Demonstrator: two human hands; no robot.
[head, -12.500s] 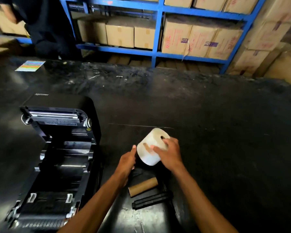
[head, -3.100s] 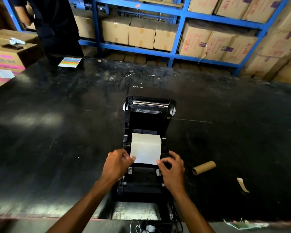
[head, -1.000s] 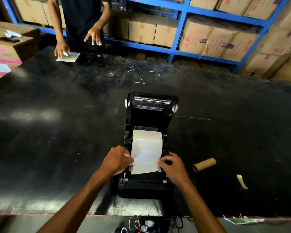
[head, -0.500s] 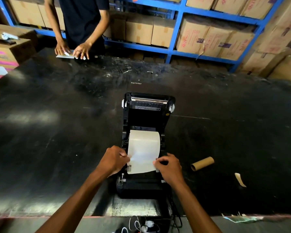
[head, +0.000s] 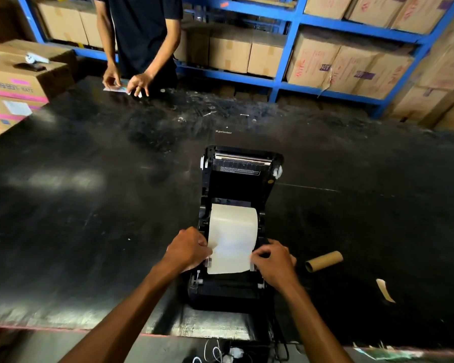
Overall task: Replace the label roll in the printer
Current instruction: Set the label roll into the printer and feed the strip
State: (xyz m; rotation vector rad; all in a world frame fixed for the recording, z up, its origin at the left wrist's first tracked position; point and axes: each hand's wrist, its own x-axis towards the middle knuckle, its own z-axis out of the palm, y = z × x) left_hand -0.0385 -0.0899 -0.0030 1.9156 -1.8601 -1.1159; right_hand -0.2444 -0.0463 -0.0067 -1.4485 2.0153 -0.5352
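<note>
Left hand (head: 188, 248) and right hand (head: 271, 260) pinch label roll (head: 232, 237) paper edges over printer (head: 236, 176).

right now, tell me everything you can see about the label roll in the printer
The label roll is wide, off-white, matte paper, seated in the bay of the open black printer with its axis across the machine. Its free end is drawn toward the person as a flat sheet over the front feed area, ending in a fairly straight edge. No printing shows on it. The left hand pinches the sheet's left edge and the right hand its right edge. The core is hidden.
</note>
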